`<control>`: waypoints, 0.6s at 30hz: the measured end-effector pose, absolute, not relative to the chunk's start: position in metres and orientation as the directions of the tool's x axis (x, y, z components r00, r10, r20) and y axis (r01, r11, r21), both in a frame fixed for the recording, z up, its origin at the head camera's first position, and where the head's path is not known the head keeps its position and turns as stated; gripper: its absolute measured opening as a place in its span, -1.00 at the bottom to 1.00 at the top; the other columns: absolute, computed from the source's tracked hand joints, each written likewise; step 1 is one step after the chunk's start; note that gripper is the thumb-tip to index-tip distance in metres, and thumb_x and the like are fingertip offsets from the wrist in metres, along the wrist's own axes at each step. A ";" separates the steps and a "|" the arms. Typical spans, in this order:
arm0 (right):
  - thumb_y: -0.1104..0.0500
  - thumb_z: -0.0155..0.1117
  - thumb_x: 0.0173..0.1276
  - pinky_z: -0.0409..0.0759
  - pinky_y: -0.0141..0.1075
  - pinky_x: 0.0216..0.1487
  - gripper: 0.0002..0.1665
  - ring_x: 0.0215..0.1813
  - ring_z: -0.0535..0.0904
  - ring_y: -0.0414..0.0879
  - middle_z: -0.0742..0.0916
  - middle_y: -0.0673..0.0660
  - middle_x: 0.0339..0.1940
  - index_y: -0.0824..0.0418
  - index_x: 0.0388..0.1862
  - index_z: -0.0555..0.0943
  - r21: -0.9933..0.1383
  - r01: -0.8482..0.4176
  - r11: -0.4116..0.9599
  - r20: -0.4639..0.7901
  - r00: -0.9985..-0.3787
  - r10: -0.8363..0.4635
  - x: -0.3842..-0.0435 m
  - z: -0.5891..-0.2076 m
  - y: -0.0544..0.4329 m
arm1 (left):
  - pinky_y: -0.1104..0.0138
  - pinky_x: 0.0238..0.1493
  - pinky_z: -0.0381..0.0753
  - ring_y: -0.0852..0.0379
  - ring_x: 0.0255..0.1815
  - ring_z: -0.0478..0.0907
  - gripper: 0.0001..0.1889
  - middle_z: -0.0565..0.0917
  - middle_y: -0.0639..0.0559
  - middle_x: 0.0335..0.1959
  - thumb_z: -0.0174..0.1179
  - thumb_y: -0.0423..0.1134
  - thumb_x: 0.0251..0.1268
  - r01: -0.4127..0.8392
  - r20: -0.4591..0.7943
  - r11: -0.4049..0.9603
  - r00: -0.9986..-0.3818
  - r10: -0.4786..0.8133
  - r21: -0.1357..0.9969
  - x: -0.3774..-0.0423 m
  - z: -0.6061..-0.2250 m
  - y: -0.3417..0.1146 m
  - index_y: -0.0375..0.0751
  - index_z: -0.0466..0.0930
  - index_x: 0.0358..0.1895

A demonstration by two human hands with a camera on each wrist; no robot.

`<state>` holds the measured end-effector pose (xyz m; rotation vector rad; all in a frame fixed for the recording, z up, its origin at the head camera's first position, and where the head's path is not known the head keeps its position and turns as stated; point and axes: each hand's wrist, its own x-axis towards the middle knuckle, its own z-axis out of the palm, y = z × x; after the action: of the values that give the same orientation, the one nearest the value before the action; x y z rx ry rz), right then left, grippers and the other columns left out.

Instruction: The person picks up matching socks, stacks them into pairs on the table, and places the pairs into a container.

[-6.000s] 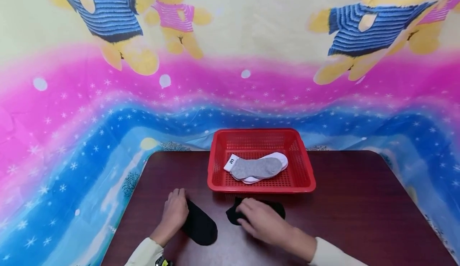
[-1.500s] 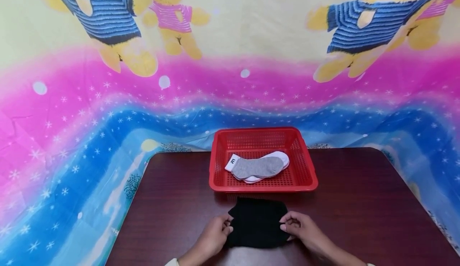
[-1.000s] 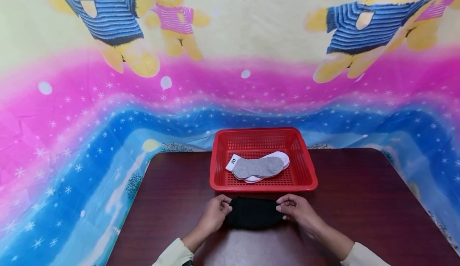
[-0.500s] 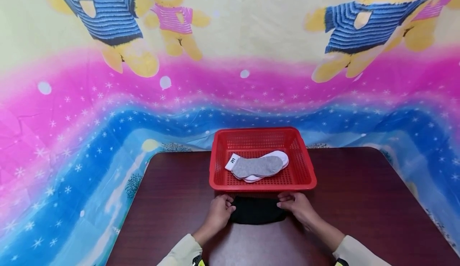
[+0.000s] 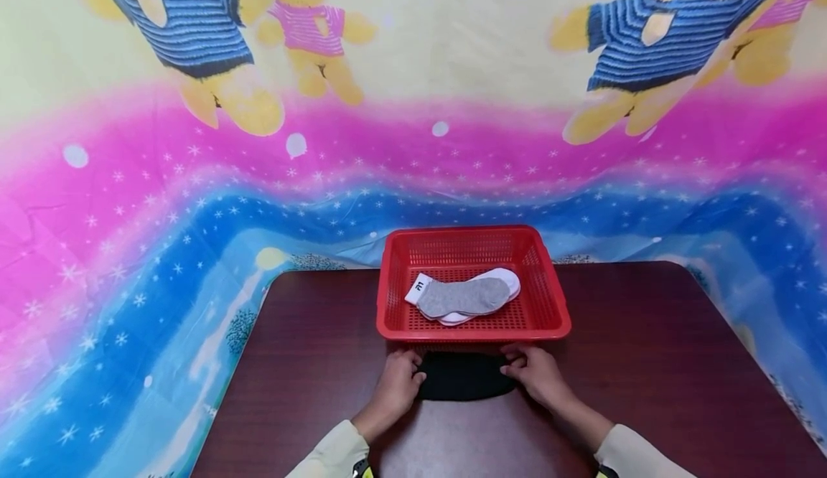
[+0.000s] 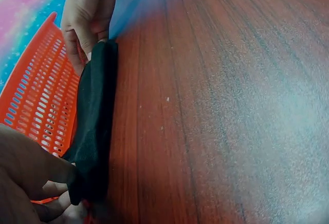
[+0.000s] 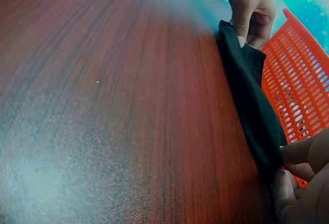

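A pair of black socks (image 5: 465,377) lies crosswise just in front of the red basket, seemingly one on top of the other. My left hand (image 5: 395,385) pinches their left end between thumb and fingers. At the opposite end, my right hand (image 5: 538,376) has the same kind of pinch. From the left wrist, the black socks (image 6: 95,116) look like a long narrow bundle along the basket's side. The right wrist view shows the black socks (image 7: 252,106) with their edge slightly raised at the far hand.
The red plastic basket (image 5: 474,335) stands at the back middle of the dark wooden table (image 5: 310,327). Inside it lie grey socks (image 5: 461,297) on top of white socks (image 5: 510,280). A printed cloth (image 5: 439,198) hangs behind and around the table.
Earlier, two black socks lay apart, one under each hand. They were brought together and laid over each other. Over the last second, both hands have shifted only slightly, holding the ends near the basket.
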<state>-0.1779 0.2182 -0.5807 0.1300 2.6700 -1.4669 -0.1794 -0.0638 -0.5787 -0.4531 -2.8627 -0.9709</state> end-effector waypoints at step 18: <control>0.42 0.41 0.13 0.38 -0.40 -0.29 -0.81 -0.38 0.38 -0.26 0.55 -0.02 -0.46 0.24 -0.27 0.68 -0.749 0.003 0.662 -0.089 -0.991 -0.096 -0.178 -0.585 0.217 | 0.18 -0.06 0.43 -0.04 -0.23 0.47 -0.78 0.53 -0.04 -0.39 0.39 -0.42 0.09 0.365 0.130 0.871 -0.931 0.340 0.330 -0.179 -0.566 -0.053 -0.21 0.47 -0.34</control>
<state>-0.1776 0.2170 -0.5846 -0.0772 2.7529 -1.2417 -0.1785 -0.0534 -0.5664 -0.5607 -2.9723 -0.5443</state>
